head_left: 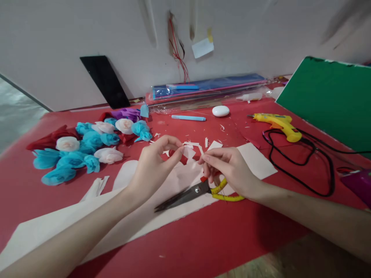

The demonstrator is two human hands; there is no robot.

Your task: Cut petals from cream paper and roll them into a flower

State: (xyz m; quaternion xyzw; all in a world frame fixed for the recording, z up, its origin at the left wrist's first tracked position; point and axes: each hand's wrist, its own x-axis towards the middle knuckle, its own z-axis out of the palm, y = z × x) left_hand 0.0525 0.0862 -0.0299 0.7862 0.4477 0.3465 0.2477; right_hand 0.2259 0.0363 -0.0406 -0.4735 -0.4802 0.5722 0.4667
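Observation:
My left hand (158,160) is over white paper, its thumb and fingertips pinched together; whatever is between them is too small to name. Between the thumb and fingers of my right hand (228,166) is a narrow white paper strip (201,150), its upper end pointing towards the left fingertips. Black scissors (185,194) with yellow handles lie partly open on the long white paper (40,231), their handles partly below my right hand. Small white scraps (215,145) are scattered just beyond both hands.
Blue, white and red paper flowers (92,141) lie at the left. A yellow glue gun (278,122) with a black cord is at the right, before a green board (327,96). A blue pen (188,117) and white oval object (220,111) lie farther back.

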